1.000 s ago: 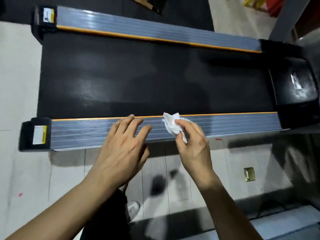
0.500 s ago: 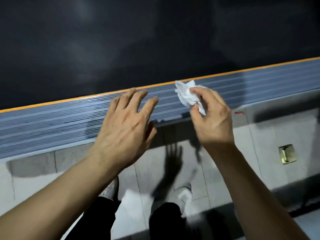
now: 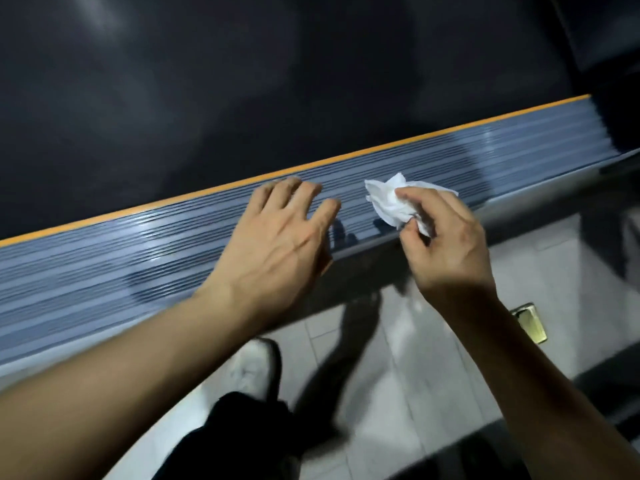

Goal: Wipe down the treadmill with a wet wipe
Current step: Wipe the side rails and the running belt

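Observation:
The treadmill fills the upper view: a black running belt (image 3: 242,91) and, nearer me, a grey ribbed side rail (image 3: 104,265) with an orange strip along its inner edge. My right hand (image 3: 446,244) pinches a crumpled white wet wipe (image 3: 391,199) just above the rail, the wipe's free end sticking out toward the belt. My left hand (image 3: 280,244) hovers over the rail beside it with fingers spread and straight, holding nothing. I cannot tell whether either the fingertips or the wipe touch the rail.
Pale floor tiles (image 3: 433,358) lie below the rail. A small brass floor fitting (image 3: 530,322) sits by my right forearm. My white shoe (image 3: 252,368) and dark trouser leg (image 3: 221,434) stand close to the treadmill's edge. A black motor cover (image 3: 609,46) is at the far right.
The view has closed in on the near side rail as I leaned down. Both hands stay side by side over the rail, the right one still pinching the wipe.

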Demonstrator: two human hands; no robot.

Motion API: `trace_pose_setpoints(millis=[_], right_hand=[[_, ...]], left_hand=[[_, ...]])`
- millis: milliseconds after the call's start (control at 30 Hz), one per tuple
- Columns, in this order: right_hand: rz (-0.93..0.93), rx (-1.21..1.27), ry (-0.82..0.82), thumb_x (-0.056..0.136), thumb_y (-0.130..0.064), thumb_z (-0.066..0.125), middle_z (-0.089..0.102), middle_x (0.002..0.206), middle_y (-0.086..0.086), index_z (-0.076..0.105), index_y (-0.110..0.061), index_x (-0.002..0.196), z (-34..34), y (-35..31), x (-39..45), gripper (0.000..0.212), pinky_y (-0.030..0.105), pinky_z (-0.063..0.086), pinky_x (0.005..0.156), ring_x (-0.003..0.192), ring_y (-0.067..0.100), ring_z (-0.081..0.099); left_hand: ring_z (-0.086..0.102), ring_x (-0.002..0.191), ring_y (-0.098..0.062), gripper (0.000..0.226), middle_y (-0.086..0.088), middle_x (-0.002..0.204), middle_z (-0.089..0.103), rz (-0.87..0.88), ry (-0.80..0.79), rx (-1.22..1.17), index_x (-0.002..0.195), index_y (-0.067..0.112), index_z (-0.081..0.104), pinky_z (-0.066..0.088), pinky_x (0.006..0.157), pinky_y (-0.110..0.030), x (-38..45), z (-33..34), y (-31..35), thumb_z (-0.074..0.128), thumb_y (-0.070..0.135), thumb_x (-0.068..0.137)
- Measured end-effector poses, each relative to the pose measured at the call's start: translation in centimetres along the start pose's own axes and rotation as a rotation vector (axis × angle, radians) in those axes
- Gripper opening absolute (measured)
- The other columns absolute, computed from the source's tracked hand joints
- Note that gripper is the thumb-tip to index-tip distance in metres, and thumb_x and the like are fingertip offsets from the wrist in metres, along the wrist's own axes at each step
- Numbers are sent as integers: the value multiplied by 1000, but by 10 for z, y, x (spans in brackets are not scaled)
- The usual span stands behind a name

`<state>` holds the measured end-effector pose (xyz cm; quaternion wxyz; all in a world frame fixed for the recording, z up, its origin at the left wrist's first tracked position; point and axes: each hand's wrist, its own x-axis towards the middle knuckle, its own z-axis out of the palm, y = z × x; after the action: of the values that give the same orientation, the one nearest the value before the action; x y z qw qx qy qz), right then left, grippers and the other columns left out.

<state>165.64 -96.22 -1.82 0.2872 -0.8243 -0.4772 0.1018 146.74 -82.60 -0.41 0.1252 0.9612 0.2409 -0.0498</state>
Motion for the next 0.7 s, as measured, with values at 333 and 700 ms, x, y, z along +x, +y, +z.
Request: trace_pose_setpoints(millis=[333,700], right_hand=[[26,-110,139,87,-5,55,64,122,4,67,-14,122,-28,128,97,39,45,48,100,115,26,59],[52,-220,269,88,-5,57,65,123,-1,67,-18,122,-87,278,137,38,32,45,101,115,20,57]], left_hand=[[50,126,-42,65,-17,130,57,229,40,17,129,12,57,36,106,-50,176,50,79,21,44,84],[48,125,-37,56,-14,134,52,386,163,155,135,15,48,38,105,-48,312,103,173,28,47,94]])
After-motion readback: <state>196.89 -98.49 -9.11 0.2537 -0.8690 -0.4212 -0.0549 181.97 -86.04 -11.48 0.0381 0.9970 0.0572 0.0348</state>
